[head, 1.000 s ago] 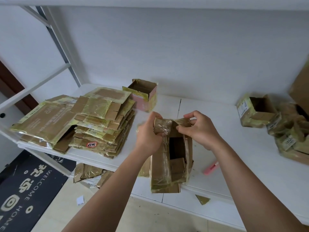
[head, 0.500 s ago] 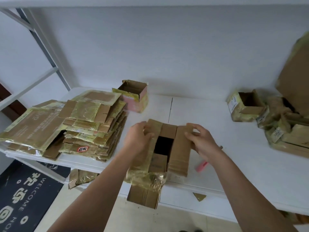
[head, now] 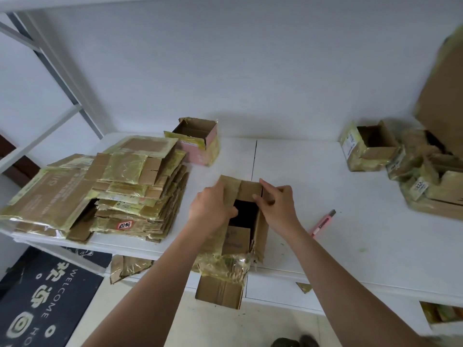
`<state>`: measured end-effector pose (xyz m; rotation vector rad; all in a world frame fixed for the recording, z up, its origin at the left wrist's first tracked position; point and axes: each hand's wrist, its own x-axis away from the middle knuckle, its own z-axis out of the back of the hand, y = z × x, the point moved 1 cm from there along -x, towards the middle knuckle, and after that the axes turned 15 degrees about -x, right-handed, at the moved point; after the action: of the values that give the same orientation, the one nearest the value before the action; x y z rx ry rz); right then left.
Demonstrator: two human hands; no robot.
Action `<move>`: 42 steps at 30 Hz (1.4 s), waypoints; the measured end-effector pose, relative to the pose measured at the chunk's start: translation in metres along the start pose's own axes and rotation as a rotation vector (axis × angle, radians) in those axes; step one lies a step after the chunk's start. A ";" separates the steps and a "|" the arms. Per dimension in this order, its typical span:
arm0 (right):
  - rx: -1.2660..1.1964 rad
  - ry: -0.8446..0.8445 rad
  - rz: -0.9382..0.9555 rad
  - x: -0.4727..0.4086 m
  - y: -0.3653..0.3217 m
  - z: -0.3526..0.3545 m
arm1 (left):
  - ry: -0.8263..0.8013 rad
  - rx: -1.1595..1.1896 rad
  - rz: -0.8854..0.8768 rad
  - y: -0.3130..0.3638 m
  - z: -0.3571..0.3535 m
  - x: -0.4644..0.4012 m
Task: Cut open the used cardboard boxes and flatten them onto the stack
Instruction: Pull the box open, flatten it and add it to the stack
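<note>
A taped brown cardboard box (head: pixel 236 240) lies on the white table (head: pixel 350 236) at its front edge, its open mouth facing up and its near flaps hanging over the edge. My left hand (head: pixel 210 209) grips the box's left wall, fingers curled into the opening. My right hand (head: pixel 278 204) pinches the right flap at the far end. A stack of flattened boxes (head: pixel 120 186) sits at the table's left. A pink utility knife (head: pixel 323 222) lies on the table just right of my right wrist.
An open pink-sided box (head: pixel 198 141) stands behind the stack. More used boxes (head: pixel 390 156) are piled at the right, with a large cardboard sheet (head: pixel 443 96) leaning behind them. Cardboard scraps (head: pixel 127 267) hang below the table. A dark doormat (head: pixel 42 296) covers the floor at left.
The box was held upright in the air a second ago; it now lies on the table. Both hands have shifted to its far end and spread the flaps open.
</note>
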<state>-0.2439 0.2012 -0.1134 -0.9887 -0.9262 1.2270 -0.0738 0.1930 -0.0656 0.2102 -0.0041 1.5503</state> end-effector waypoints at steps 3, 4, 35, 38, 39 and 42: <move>-0.047 0.006 0.002 -0.003 0.000 -0.003 | -0.029 0.151 -0.027 -0.014 0.002 -0.004; -0.052 0.006 0.007 -0.003 0.000 -0.004 | -0.037 0.195 -0.044 -0.018 0.003 -0.005; 0.082 0.013 0.031 0.051 0.005 0.005 | -0.089 0.082 0.016 0.002 -0.016 0.020; 0.014 -0.024 0.063 0.063 0.005 -0.007 | -0.015 0.242 0.105 -0.001 -0.011 0.014; -0.042 -0.022 0.094 0.062 0.003 -0.010 | 0.011 0.287 0.126 -0.002 -0.009 0.011; -0.107 0.002 0.157 0.048 -0.002 -0.010 | 0.054 0.370 0.124 0.000 -0.008 0.005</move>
<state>-0.2281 0.2479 -0.1127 -1.1655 -0.9339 1.3181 -0.0748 0.1990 -0.0724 0.4665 0.3195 1.6721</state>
